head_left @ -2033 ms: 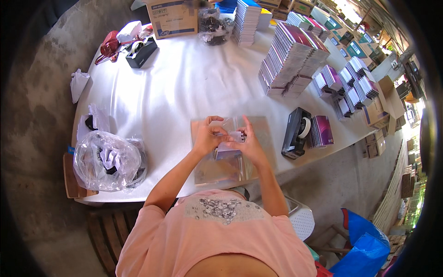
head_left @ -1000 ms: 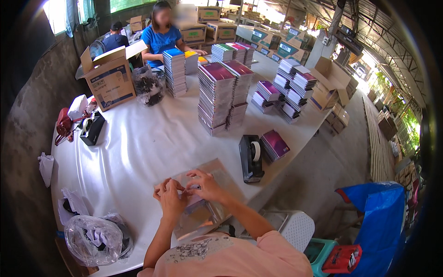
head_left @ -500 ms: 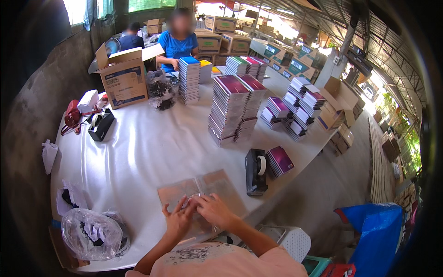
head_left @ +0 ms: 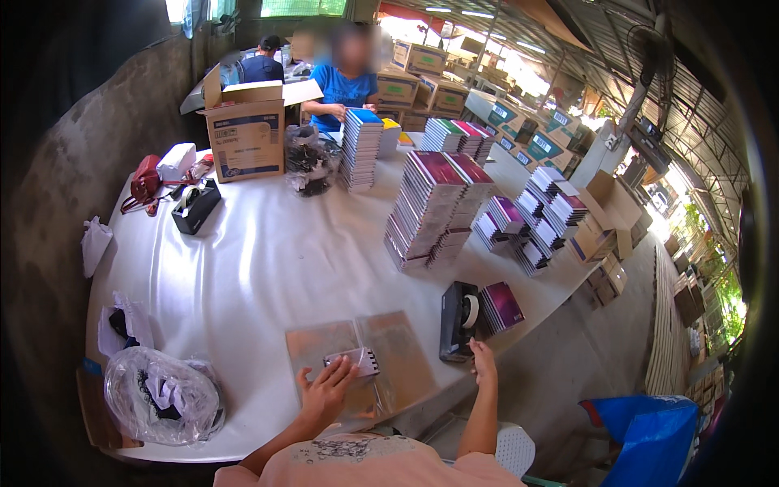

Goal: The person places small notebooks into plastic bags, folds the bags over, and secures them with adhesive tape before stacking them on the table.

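Note:
My left hand [head_left: 329, 391] lies with its fingers stretched out on a small spiral-bound notebook [head_left: 367, 362], pressing on it rather than gripping it. Under the notebook are clear plastic sheets [head_left: 398, 357], spread flat near the table's front edge. At the front end of a black tape dispenser [head_left: 452, 325], my right hand [head_left: 484, 364] has its fingers drawn together in a pinch; whatever is between them is too small to make out. A short stack of purple notebooks [head_left: 503, 307] stands just right of the dispenser.
Tall notebook stacks [head_left: 426, 211] rise mid-table, with more notebooks [head_left: 540, 215] to their right. A second tape dispenser [head_left: 196, 207] and an open carton [head_left: 246, 146] stand at the far left. Crumpled plastic [head_left: 162, 398] lies near left. Across the table is a person in blue [head_left: 345, 89].
My right hand has left the plastic sheets and moved right to the tape dispenser. My left hand has flattened out, and the notebook beneath it shows now. The view has shifted slightly.

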The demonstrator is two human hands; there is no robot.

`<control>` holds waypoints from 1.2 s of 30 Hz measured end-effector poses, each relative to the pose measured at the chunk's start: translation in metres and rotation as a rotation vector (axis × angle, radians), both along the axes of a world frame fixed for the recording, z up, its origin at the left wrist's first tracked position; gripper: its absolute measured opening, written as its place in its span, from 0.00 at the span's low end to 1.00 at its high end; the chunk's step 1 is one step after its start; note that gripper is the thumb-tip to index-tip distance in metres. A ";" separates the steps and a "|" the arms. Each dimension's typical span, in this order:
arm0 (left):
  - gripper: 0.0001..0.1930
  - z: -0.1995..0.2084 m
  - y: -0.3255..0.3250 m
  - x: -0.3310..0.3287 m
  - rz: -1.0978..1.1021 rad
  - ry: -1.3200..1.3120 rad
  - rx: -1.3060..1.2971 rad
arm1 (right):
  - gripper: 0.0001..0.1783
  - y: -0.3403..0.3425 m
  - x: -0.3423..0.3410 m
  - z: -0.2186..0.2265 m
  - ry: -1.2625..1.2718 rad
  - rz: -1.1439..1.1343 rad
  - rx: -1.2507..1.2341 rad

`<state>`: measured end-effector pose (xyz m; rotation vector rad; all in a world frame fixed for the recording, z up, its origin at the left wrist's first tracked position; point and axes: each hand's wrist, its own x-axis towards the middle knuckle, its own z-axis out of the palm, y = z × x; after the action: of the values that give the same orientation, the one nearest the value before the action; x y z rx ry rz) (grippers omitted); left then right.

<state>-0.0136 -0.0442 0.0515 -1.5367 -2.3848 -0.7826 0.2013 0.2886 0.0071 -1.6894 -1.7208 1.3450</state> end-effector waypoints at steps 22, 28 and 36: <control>0.23 0.005 -0.003 -0.003 -0.046 -0.024 -0.026 | 0.08 -0.061 0.020 -0.023 0.853 -0.172 -0.128; 0.27 0.005 -0.005 -0.005 -0.104 -0.097 -0.031 | 0.07 -0.081 0.021 -0.011 -0.419 -0.131 0.783; 0.25 -0.005 0.000 -0.010 -0.138 -0.061 0.102 | 0.07 -0.117 -0.034 0.051 0.110 0.252 0.930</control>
<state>-0.0239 -0.0439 0.0461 -1.6722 -2.2609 -0.9771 0.1677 0.1712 0.0584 -0.8759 -2.0595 0.5143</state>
